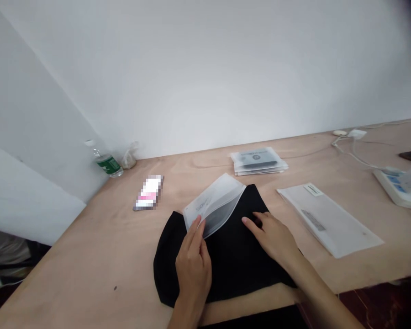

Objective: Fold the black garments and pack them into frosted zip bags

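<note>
"On the pale plywood table, what were the hands up to?"

"The left hand had its fingertips pinched on the edge of a frosted plastic bag, though it's hard to see from up top. The right hand lay open on folded black fabric, holding nothing."

"Where was the bag?"

"Resting on the fabric, propped at a tilt."

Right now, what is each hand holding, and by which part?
The left hand appears to pinch the frosted plastic bag by its lower edge, fingertips at the corner. The right hand lies on the black cloth, apparently gripping nothing.
</note>
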Demonstrator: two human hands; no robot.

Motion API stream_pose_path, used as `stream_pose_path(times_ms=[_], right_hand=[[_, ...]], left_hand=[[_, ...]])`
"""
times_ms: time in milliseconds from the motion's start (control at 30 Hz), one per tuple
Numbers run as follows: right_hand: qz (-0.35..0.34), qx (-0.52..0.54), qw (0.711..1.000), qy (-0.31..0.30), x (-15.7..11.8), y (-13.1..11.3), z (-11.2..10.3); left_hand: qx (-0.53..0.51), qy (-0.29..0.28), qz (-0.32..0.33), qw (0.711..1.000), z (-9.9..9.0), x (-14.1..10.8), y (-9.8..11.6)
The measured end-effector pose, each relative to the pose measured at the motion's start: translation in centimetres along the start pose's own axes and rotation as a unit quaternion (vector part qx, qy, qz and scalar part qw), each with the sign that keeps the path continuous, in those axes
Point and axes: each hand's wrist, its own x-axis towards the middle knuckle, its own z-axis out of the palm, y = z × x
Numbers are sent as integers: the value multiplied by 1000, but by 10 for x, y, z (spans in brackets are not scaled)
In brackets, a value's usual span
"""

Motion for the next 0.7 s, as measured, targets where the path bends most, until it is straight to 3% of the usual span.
stream_pose_path(times_ms=[233,400,500,600,700], right_hand=[[-51,43,997,30,9,-13,10],[27,210,977,-12,14,-16,19],[81,393,916,-23,4,-18,13],[117,577,800,-113,-17,-11,-6],[157,637,729,-196,-40,-1,-24]], left_hand=[[-47,53,-22,997,-2,1,-1],[-59,69,-35,995,-3,2,-2],[-52,72,-40,995,-4,3,-2],[-37,71,-48,996,-4,4,-2],[-17,65,-36,997,-1,5,-1]])
